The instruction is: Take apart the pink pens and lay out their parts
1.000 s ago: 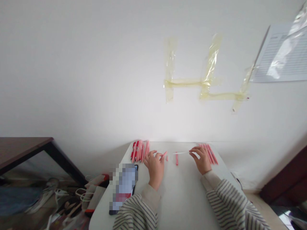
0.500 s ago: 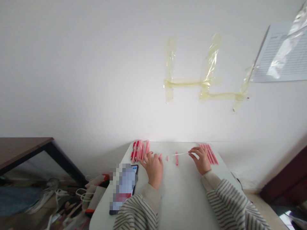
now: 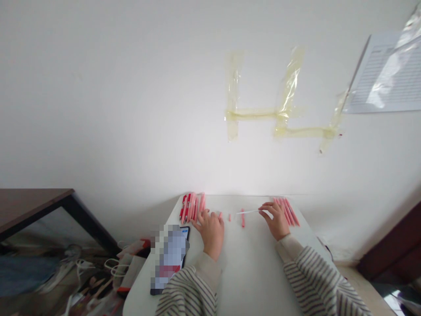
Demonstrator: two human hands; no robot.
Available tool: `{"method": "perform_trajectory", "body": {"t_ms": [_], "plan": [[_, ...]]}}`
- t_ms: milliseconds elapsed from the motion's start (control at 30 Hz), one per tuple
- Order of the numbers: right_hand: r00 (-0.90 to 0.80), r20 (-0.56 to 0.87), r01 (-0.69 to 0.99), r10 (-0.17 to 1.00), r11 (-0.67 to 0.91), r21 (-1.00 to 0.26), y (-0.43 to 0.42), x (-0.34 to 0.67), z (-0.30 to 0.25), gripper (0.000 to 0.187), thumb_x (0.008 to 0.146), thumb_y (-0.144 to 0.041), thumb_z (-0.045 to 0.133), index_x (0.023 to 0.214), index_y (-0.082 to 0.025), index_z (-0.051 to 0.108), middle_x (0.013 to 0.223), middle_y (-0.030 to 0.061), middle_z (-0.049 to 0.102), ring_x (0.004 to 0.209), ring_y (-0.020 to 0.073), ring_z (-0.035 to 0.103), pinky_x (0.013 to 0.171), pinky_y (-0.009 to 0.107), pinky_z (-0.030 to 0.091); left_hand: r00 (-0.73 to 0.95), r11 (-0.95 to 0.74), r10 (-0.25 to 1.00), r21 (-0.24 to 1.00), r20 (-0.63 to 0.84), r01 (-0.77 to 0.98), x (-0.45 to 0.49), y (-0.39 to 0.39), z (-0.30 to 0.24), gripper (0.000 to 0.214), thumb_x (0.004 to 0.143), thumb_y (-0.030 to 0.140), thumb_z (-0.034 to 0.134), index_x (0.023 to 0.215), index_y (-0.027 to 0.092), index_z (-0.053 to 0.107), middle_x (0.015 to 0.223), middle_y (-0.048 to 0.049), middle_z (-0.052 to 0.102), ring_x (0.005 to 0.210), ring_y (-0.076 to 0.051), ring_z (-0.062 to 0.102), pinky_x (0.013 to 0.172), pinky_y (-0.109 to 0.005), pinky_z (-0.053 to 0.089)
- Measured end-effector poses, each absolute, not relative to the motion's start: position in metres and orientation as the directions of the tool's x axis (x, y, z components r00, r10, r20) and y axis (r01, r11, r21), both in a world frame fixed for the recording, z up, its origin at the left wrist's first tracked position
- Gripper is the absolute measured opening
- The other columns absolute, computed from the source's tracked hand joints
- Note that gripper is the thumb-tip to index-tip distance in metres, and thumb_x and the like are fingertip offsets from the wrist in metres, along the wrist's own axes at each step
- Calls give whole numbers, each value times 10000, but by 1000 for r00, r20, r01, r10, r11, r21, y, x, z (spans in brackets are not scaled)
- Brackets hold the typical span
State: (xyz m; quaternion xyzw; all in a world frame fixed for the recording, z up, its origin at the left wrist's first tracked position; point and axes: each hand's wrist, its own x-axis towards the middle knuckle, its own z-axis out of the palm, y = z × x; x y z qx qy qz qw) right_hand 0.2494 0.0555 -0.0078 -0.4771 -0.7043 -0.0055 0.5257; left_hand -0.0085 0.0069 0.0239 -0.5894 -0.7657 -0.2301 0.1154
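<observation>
Off the left edge of the white table (image 3: 250, 272), clutter (image 3: 98, 281) lies on the floor below a dark wooden surface (image 3: 33, 204). A phone (image 3: 171, 259) lies right at that left edge. In the far left corner, close to the wall, sits a left row of pink pens (image 3: 192, 207). The left hand (image 3: 210, 228) rests just right of them, fingers loosely spread and reaching to the row; a short pink piece (image 3: 219, 215) shows at its fingertips, and it cannot be told whether it is gripped. Next, on bare tabletop between the hands, lie a tiny pink cap (image 3: 229, 217) and a pink barrel (image 3: 242, 218), apart from each other. The right hand (image 3: 276, 219) pinches one end of a thin white refill (image 3: 248, 212), which points left past the barrel's far end. Beside that hand a right row of pink pens (image 3: 289, 210) fans toward the right edge. Bare tabletop runs between the striped sleeves (image 3: 190, 289) to the near edge
</observation>
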Motion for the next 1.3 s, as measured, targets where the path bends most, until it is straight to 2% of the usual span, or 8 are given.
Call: {"method": "perform_trajectory", "body": {"t_ms": [300,500,700,1067,1300], "plan": [[8,740,678,673,540,-499,57,251,-10,347,947,-545,568,901,-268,773,989,90,689,994,281,592,923,498,470,-284,177,832,257,477,950,-9,6,25,212,869,328,608,1000,210,725,1282,-126,580,1274,-345,429,1129,-692,227],[-24,743,693,669,547,-470,59,251,-13,311,947,-520,583,902,-283,778,1001,84,692,1002,281,594,922,495,471,-168,-56,846,397,506,916,-3,5,28,168,857,325,667,999,262,730,1276,-77,563,1263,-298,434,1110,-556,321],[-92,739,675,668,587,-446,58,249,-15,243,947,-473,606,910,-308,780,1020,68,690,1015,270,599,925,485,485,-40,-206,877,451,478,868,6,3,26,153,778,275,773,928,291,749,1265,-48,564,1277,-284,432,1144,-576,283],[-120,701,637,703,596,-489,54,245,-13,272,942,-502,601,897,-308,786,1038,76,689,1048,281,585,957,514,488,-24,-212,903,492,429,845,8,0,30,114,774,248,786,838,342,788,1273,-25,576,1276,-277,424,1178,-623,250],[-134,686,635,715,593,-494,55,245,-14,255,938,-497,613,906,-316,790,1043,72,693,1059,282,581,974,523,485,-29,-196,917,513,398,836,9,-1,34,84,789,250,770,816,327,793,1299,-29,585,1302,-278,406,1201,-622,206]]}}
